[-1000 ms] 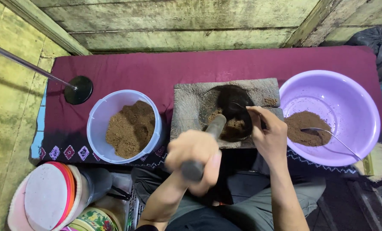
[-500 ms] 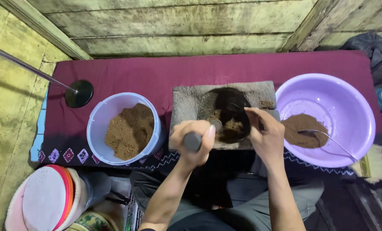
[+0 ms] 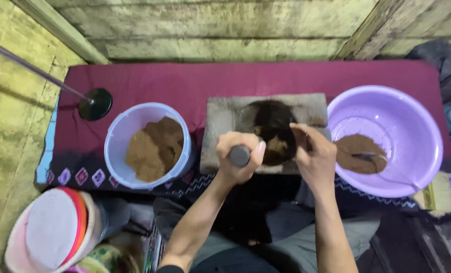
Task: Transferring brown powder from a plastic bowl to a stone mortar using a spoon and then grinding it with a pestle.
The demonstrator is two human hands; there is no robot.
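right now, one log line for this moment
left hand: grips pestle | right hand: on mortar rim | mortar: brown powder | left: blue bucket | right: purple basin

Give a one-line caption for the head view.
Left hand grips a pestle over a dark mortar; right hand steadies it.

Single head-worn view, steeply downward and close over a maroon cloth (image 3: 195, 83) beside a plank wall (image 3: 210, 25).
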